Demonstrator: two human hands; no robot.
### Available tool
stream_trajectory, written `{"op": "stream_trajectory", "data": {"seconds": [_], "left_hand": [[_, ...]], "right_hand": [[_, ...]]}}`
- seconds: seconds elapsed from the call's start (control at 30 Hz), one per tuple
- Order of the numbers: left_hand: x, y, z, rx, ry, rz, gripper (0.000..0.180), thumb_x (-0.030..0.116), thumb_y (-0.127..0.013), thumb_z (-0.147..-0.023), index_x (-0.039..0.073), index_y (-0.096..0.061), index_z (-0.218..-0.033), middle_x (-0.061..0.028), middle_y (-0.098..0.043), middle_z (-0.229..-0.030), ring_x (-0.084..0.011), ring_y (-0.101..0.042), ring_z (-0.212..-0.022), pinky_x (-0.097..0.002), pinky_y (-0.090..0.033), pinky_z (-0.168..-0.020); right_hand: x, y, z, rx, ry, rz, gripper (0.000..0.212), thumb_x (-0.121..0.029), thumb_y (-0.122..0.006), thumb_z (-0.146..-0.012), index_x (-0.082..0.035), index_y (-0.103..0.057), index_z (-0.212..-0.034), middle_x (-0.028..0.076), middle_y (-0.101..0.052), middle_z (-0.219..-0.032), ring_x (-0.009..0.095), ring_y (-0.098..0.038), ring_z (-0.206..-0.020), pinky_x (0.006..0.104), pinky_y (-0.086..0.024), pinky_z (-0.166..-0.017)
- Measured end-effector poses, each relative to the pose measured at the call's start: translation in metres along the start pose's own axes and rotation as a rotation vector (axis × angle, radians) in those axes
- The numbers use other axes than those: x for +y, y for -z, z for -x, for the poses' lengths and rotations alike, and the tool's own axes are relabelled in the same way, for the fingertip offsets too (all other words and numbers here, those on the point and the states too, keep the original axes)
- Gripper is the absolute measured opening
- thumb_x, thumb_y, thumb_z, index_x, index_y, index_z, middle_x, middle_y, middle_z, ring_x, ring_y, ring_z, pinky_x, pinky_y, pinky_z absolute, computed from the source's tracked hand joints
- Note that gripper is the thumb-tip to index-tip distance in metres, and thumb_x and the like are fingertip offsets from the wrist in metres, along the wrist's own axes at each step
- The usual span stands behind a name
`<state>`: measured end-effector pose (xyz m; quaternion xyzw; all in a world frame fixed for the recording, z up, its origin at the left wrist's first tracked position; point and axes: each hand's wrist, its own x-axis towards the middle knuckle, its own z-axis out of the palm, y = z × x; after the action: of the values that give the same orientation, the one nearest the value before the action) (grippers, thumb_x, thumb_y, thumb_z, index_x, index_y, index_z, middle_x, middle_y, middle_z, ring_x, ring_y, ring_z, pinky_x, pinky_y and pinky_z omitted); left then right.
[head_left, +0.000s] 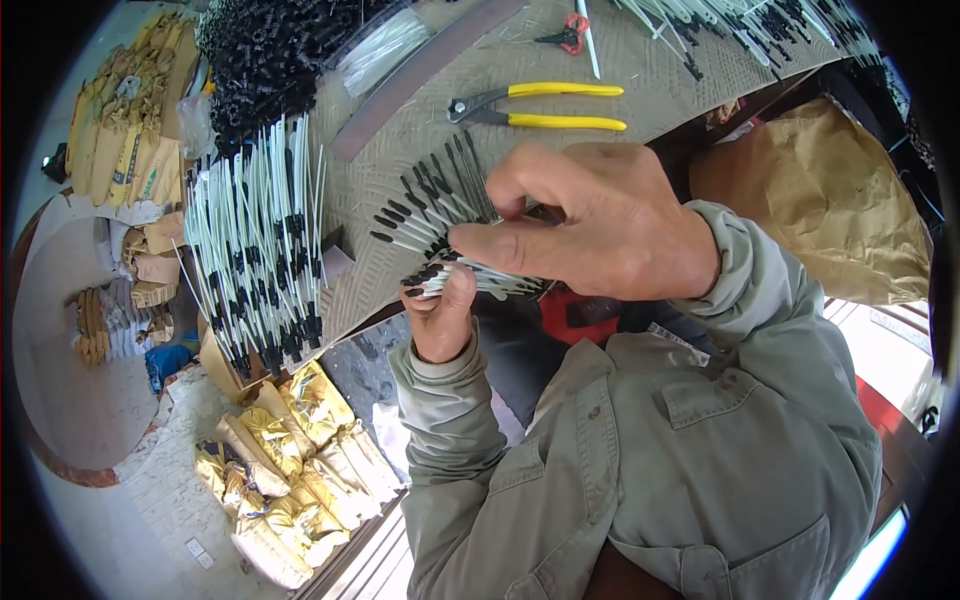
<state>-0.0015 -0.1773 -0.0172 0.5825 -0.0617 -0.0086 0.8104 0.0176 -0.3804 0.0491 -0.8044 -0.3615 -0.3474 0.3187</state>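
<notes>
Gripping black-tipped white rods (437, 282) in left hand (443, 322), curling right hand (610, 222) just above them, can't tell if holding any, with fanned rods (418, 226) just beyond left hand, yellow-handled pincers (565, 122) farther out.

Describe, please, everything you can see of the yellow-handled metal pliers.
The dark metal pliers lie flat on the grey-brown patterned tabletop, their blunt head leftward, with a small round spot, likely the pivot. Two long, slim yellow handles, seemingly plastic-coated, point right and stand apart. Only the tabletop visibly touches them.
</notes>
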Motion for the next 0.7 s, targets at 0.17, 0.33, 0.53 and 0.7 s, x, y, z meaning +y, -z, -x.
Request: {"op": "stream_trajectory", "data": {"seconds": [0.17,0.33,0.53,0.7], "left_hand": [[-0.003,0.001,0.003,0.003,-0.005,0.029,0.023,0.02,-0.068,-0.08,0.001,-0.059,-0.089,-0.001,-0.06,-0.084,-0.0076,-0.049,-0.073,-0.0236,-0.038,-0.067],[-0.009,0.006,0.006,0.034,-0.062,0.024,0.036,0.026,-0.069,-0.08,-0.002,-0.058,-0.099,-0.0037,-0.061,-0.09,-0.0087,-0.051,-0.078,-0.0247,-0.039,-0.073],[-0.015,0.014,0.01,0.013,-0.034,-0.027,0.037,0.025,-0.067,-0.081,-0.002,-0.055,-0.103,-0.0061,-0.061,-0.094,-0.01,-0.052,-0.082,-0.0267,-0.04,-0.078],[-0.009,0.005,0.005,0.04,-0.067,0.026,0.031,0.021,-0.065,-0.082,-0.004,-0.059,-0.098,-0.0064,-0.062,-0.089,-0.0102,-0.053,-0.081,-0.0267,-0.041,-0.077]], "right_hand": [[0.004,-0.001,0.001,-0.053,0.005,-0.117,0.035,-0.001,-0.061,-0.061,-0.014,-0.066,-0.094,0.001,-0.046,-0.074,0.012,-0.047,-0.055,0.0225,-0.037,-0.043],[0.006,-0.005,0.004,-0.043,-0.012,-0.15,0.033,-0.002,-0.061,-0.064,-0.014,-0.066,-0.094,0.001,-0.046,-0.074,0.012,-0.047,-0.055,0.0227,-0.037,-0.043],[-0.004,-0.001,0.001,-0.035,0.034,-0.003,0.029,-0.01,-0.066,-0.063,-0.013,-0.066,-0.092,0.001,-0.045,-0.073,0.01,-0.047,-0.053,0.023,-0.038,-0.043],[-0.006,-0.003,0.0,-0.056,0.051,0.004,0.027,-0.013,-0.066,-0.064,-0.012,-0.066,-0.091,0.001,-0.045,-0.073,0.009,-0.046,-0.052,0.0215,-0.039,-0.043]]}}
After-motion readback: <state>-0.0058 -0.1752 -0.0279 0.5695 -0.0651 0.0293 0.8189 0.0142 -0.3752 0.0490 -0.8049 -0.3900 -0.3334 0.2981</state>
